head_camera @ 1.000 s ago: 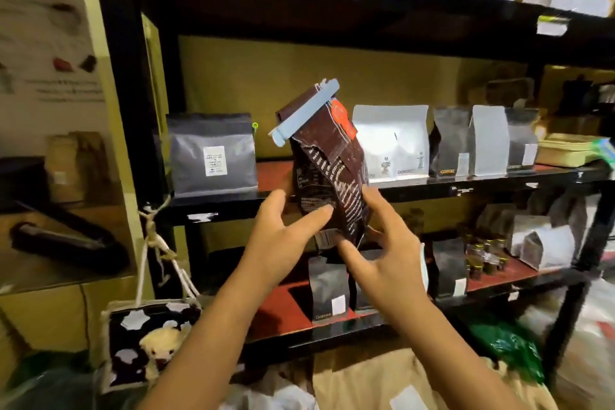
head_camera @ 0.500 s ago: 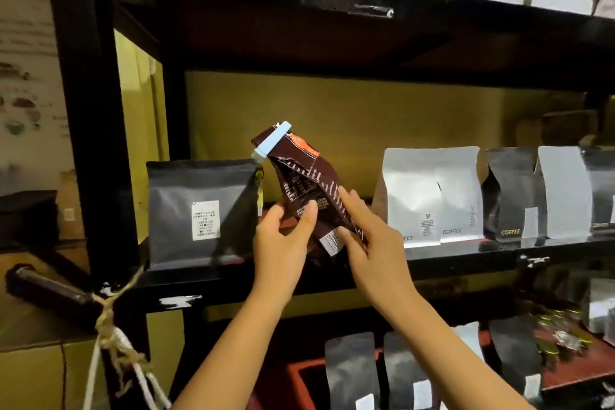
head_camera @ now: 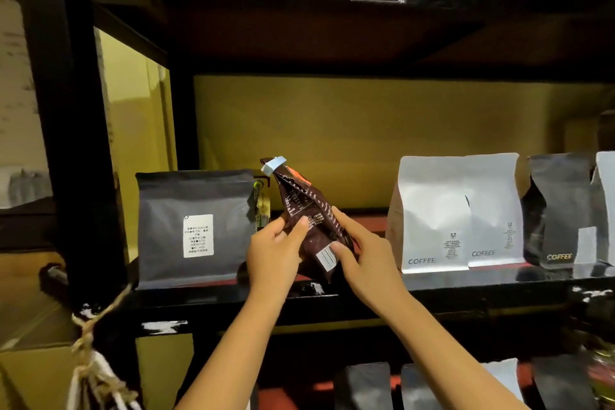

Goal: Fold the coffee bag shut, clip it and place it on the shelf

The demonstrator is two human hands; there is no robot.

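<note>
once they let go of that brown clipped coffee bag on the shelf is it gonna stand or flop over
Probably tippy: the brown coffee bag leans, narrowing to its clip, and both the left hand and right hand steady it. Its creased sides look soft, so it may sag.

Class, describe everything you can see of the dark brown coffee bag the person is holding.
The dark brown, glossy foil-like coffee bag carries white print, an orange patch near the top and a white barcode label low down. Its folded top is closed by a pale blue plastic clip. It leans with its top to the left, between a grey bag and a white one, over the black shelf. The left hand and right hand grip its lower half. Whether its base rests on the shelf is hidden.
</note>
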